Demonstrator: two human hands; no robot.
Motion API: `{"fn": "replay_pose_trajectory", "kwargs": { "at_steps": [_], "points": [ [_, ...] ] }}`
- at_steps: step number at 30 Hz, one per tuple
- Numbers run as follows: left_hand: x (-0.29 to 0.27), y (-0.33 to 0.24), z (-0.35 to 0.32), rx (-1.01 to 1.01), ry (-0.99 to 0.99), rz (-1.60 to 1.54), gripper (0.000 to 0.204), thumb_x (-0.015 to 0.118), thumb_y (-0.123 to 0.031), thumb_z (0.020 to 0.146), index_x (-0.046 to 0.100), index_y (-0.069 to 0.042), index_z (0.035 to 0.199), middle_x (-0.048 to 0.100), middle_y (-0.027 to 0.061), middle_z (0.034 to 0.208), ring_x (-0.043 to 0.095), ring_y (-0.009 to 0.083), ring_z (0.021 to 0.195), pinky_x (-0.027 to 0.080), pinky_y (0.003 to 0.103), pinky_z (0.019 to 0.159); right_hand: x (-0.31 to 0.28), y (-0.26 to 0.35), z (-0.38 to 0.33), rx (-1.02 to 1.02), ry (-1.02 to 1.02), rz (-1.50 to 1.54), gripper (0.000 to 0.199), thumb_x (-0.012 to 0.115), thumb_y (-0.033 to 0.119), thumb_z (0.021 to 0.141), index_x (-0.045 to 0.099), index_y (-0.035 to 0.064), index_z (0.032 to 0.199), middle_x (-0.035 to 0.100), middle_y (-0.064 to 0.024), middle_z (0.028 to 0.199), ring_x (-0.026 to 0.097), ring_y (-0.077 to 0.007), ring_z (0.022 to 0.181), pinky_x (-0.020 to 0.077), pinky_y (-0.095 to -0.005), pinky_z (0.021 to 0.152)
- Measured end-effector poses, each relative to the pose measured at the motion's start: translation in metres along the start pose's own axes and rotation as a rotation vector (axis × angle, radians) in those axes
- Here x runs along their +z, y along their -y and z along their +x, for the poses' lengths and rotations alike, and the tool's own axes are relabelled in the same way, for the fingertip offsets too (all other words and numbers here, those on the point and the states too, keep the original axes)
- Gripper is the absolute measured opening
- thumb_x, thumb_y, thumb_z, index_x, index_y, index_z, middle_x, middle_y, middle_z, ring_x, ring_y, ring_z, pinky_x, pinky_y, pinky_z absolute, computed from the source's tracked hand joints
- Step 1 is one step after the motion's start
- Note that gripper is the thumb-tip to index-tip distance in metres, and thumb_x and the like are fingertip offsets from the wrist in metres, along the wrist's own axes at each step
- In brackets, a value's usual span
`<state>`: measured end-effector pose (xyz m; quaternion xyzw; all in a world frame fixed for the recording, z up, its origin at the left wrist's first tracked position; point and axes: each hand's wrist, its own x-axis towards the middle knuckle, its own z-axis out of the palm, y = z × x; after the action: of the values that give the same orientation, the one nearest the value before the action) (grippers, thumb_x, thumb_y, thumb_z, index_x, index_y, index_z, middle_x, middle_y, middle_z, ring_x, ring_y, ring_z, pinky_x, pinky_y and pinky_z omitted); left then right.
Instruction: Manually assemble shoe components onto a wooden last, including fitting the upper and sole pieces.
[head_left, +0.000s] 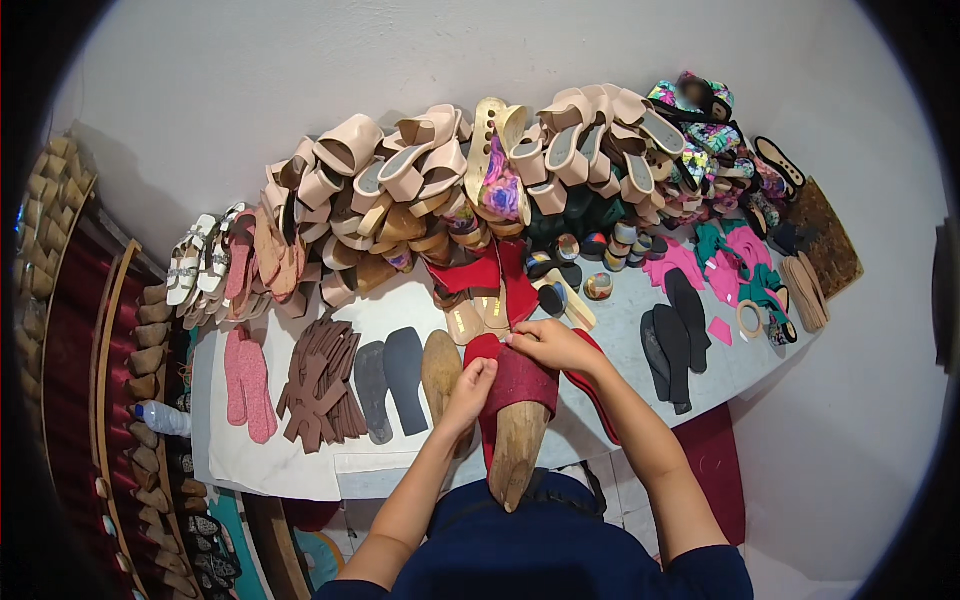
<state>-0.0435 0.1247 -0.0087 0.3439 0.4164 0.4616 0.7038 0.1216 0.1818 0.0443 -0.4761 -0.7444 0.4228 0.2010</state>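
Note:
A wooden shoe last (520, 440) stands tilted in front of my body, its narrow end toward me. Wrapped across it is a dark red sandal upper (527, 383). My right hand (550, 347) bends over the far edge of this upper, thumb and fingers pinched on it. On its left side my left hand (470, 390) is closed, fingertips pressed together; what they pinch is too small to make out. Bright red soles show on both sides, one (483, 348) partly behind my left hand, another (600, 405) under my right forearm. A second wooden last (441, 368) lies left of my hands.
Pink heeled sandals (400, 170) are piled along the wall at the table's back. On the table (270, 470) lie pink soles (250, 385), brown straps (322, 385), grey soles (403, 380), black soles (665, 350) and a tape roll (749, 318). Racked lasts (150, 360) stand at left.

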Motion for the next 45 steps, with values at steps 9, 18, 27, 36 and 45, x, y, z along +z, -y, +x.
{"fn": "replay_pose_trajectory", "kwargs": {
  "at_steps": [9,18,27,36,45],
  "points": [
    [-0.002,0.026,-0.002,0.167,-0.002,0.051,0.026,0.035,-0.033,0.091,0.044,-0.01,0.084,0.043,-0.0041,0.078,0.041,0.0028,0.072,0.036,0.018,0.067,0.007,-0.006,-0.003,-0.275,-0.121,-0.009,0.039,0.035,0.035,0.089,0.059,0.0072,0.101,0.058,-0.0178,0.095,0.052,-0.0328,0.095,0.038,-0.0329,0.082],
    [-0.004,0.019,-0.005,0.105,0.061,0.025,0.028,0.033,-0.034,0.092,0.044,-0.009,0.089,0.048,-0.0007,0.085,0.046,0.0057,0.079,0.039,0.022,0.074,0.001,0.022,-0.007,-0.011,-0.032,0.013,0.047,0.028,0.041,0.089,0.059,0.0077,0.098,0.059,-0.0196,0.077,0.057,-0.0336,0.078,0.0434,-0.0372,0.071],
    [-0.006,0.021,-0.003,0.071,0.038,-0.074,0.027,0.033,-0.031,0.092,0.045,-0.008,0.095,0.051,0.0033,0.092,0.05,0.0099,0.086,0.041,0.026,0.079,0.007,0.019,0.008,-0.105,-0.068,-0.251,0.048,0.03,0.039,0.089,0.061,0.0035,0.085,0.059,-0.0168,0.067,0.057,-0.033,0.066,0.0445,-0.0377,0.064],
    [-0.004,0.024,-0.005,-0.167,0.01,-0.518,0.042,0.044,-0.038,0.086,0.043,-0.007,0.114,0.053,0.0103,0.106,0.055,0.0217,0.095,0.046,0.037,0.081,0.013,0.008,0.024,-0.175,0.06,-0.003,0.049,0.029,0.037,0.09,0.065,0.0041,0.084,0.062,-0.0167,0.076,0.059,-0.0313,0.075,0.044,-0.0348,0.074],
    [0.0,0.035,0.0,-0.278,0.112,-0.633,0.068,0.034,-0.061,0.079,0.036,-0.008,0.122,0.051,0.0139,0.109,0.055,0.0262,0.094,0.047,0.043,0.077,0.016,0.008,0.028,-0.106,0.112,0.1,0.049,0.03,0.038,0.09,0.065,0.0035,0.085,0.062,-0.0161,0.081,0.059,-0.029,0.079,0.043,-0.032,0.076]
  ]
}}
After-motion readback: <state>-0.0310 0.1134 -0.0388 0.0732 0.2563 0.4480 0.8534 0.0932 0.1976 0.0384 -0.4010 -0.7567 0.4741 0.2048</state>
